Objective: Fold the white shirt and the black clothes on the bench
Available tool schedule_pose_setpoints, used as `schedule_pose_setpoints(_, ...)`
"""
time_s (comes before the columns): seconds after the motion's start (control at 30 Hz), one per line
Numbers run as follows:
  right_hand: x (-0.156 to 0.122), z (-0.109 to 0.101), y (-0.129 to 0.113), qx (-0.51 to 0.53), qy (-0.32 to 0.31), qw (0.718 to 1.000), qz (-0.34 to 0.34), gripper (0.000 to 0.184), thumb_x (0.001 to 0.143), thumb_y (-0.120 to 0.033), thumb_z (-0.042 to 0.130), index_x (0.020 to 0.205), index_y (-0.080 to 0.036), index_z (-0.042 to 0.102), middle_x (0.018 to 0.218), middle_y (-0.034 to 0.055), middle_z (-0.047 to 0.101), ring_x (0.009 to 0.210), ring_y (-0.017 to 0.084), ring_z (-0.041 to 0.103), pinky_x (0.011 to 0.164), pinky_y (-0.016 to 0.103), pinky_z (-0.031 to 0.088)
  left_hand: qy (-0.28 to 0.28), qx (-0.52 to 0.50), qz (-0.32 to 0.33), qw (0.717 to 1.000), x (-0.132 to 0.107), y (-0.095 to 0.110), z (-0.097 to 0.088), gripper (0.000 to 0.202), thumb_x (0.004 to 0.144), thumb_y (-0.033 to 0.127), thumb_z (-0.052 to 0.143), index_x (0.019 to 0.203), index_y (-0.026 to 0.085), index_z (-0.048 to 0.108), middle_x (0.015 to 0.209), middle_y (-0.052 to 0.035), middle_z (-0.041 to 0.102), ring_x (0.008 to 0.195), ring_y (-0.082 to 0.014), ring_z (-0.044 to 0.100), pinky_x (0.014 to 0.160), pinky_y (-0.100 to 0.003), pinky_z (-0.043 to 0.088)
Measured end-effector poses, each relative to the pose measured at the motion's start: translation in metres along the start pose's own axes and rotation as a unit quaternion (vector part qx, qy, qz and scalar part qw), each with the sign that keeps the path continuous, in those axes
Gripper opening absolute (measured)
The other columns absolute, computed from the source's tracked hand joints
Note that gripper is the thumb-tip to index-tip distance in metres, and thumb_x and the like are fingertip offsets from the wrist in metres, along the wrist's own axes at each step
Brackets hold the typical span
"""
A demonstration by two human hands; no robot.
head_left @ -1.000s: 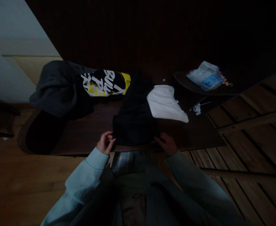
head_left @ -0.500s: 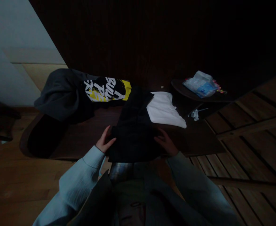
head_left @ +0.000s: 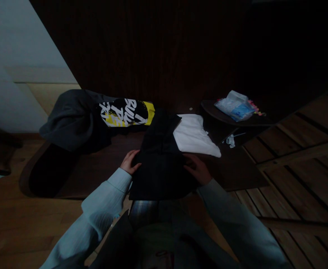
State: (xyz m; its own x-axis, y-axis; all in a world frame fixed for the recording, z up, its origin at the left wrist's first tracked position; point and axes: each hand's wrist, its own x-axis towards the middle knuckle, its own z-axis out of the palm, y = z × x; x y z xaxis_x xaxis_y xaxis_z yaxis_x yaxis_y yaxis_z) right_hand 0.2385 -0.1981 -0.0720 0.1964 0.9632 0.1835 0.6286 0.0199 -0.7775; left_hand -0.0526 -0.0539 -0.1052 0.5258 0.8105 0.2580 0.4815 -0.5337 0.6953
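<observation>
A dark black piece of clothing (head_left: pixel 161 172) lies folded over the bench, its near end reaching the front edge; its kind is hard to make out in the dim light. My left hand (head_left: pixel 130 161) touches its left edge, thumb and fingers apart. At the right edge, my right hand (head_left: pixel 197 170) rests against the cloth, also with thumb and fingers apart. A white folded garment (head_left: pixel 194 134) lies just beyond my right hand. Farther left is a dark grey garment (head_left: pixel 71 119) with a black, yellow and white lettered print (head_left: pixel 127 112).
The dark wooden bench (head_left: pixel 96 175) backs onto a tall dark panel (head_left: pixel 152 48). A small rounded shelf (head_left: pixel 214 114) on the right bears a plastic packet (head_left: pixel 233 106). Below it lies a crumpled white scrap (head_left: pixel 230 141). Slatted wood (head_left: pixel 298 172) borders the right side.
My left hand has moved in slightly to the right, its fingers now closer against the black cloth's edge. My right hand stays nearly in place. The whole view has shifted slightly.
</observation>
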Motion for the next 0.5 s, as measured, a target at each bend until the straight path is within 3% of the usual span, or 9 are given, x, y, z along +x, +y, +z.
schedule_pose_setpoints(0.1, 0.007, -0.009, 0.004, 0.019, -0.016, 0.999, 0.036, 0.039, 0.067, -0.027, 0.059, 0.105, -0.021, 0.055, 0.092, 0.0054, 0.062, 0.065, 0.014, 0.058, 0.058, 0.03, 0.05, -0.018, 0.014, 0.017, 1.0, 0.006, -0.007, 0.006, 0.061, 0.065, 0.031, 0.058, 0.122, 0.017, 0.044, 0.114, -0.0102, 0.052, 0.106, -0.0234, 0.049, 0.092, -0.039, 0.04)
schedule_pose_setpoints(0.3, 0.06, -0.015, -0.017, 0.074, -0.028, 0.997, 0.021, 0.035, 0.068, -0.031, 0.058, 0.099, -0.018, 0.054, 0.08, 0.0031, 0.063, 0.064, 0.012, 0.059, 0.062, 0.028, 0.049, -0.051, 0.081, 0.045, 0.994, 0.012, 0.007, 0.01, 0.044, 0.075, 0.034, 0.05, 0.117, 0.02, 0.05, 0.094, -0.0079, 0.059, 0.088, -0.0207, 0.055, 0.083, -0.036, 0.044)
schedule_pose_setpoints(0.4, 0.104, -0.002, -0.032, 0.076, -0.052, 0.996, 0.014, 0.039, 0.07, -0.029, 0.056, 0.107, -0.019, 0.05, 0.079, 0.001, 0.061, 0.059, 0.011, 0.058, 0.061, 0.026, 0.048, -0.063, 0.104, 0.055, 0.991, 0.004, 0.013, 0.011, 0.038, 0.079, 0.032, 0.046, 0.115, 0.022, 0.051, 0.089, -0.0065, 0.06, 0.084, -0.0198, 0.055, 0.078, -0.034, 0.045)
schedule_pose_setpoints(0.5, 0.144, 0.022, -0.044, 0.005, -0.047, 0.999, -0.006, 0.051, 0.069, -0.026, 0.059, 0.118, -0.023, 0.045, 0.096, 0.0038, 0.058, 0.057, 0.009, 0.057, 0.065, 0.028, 0.049, -0.053, 0.112, 0.058, 0.991, -0.015, 0.016, 0.011, 0.037, 0.08, 0.031, 0.043, 0.115, 0.021, 0.05, 0.09, -0.0066, 0.061, 0.084, -0.0193, 0.056, 0.077, -0.032, 0.045)
